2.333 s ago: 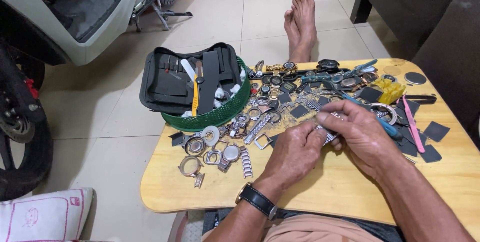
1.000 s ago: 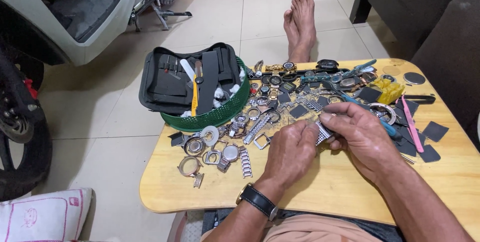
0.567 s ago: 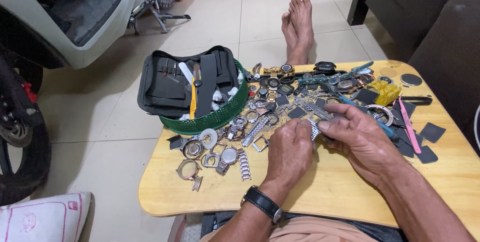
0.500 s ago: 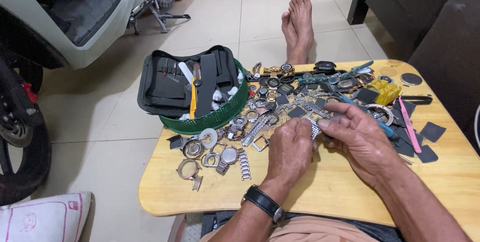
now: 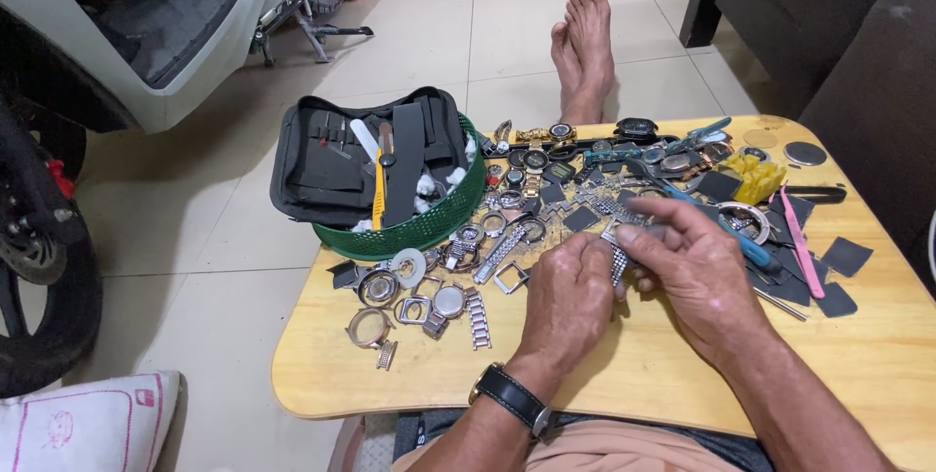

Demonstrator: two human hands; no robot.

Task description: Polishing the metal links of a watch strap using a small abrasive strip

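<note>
2 bare hands meet over the middle of a low, light wooden worktop (image 5: 624, 384) with rounded corners, seen from above by the person they belong to. Both hands are closed on 1 short metal watch bracelet (image 5: 617, 259), a silver linked strip that shows in the gap between them, just above the wood. The left hand (image 5: 568, 298) is curled with its knuckles up, fingertips pinching the near end of the strip; a black wristwatch (image 5: 512, 399) sits on that wrist. The right hand (image 5: 694, 277) lies flatter, thumb and forefinger pressed on the far end. Behind the hands lies a dense scatter of watch parts (image 5: 546, 184): round cases, loose dials, bracelet pieces and small dark squares. To the left of the hands, several empty round watch cases (image 5: 375, 308) and another bracelet piece (image 5: 477, 304) lie apart from the pile. At the back left corner, a round green basket (image 5: 429, 225) holds an open black tool pouch (image 5: 336, 155) with a yellow-handled tool (image 5: 375, 191) inside. To the right of the hands lie pink tweezers (image 5: 799, 253), a blue-handled tool (image 5: 741, 243) and a yellow block (image 5: 756, 177). Beyond the worktop, 2 bare feet (image 5: 585, 48) rest on a pale tiled floor (image 5: 429, 33), and a scooter's white body (image 5: 146, 33) and black tyre (image 5: 49, 306) fill the left edge.
</note>
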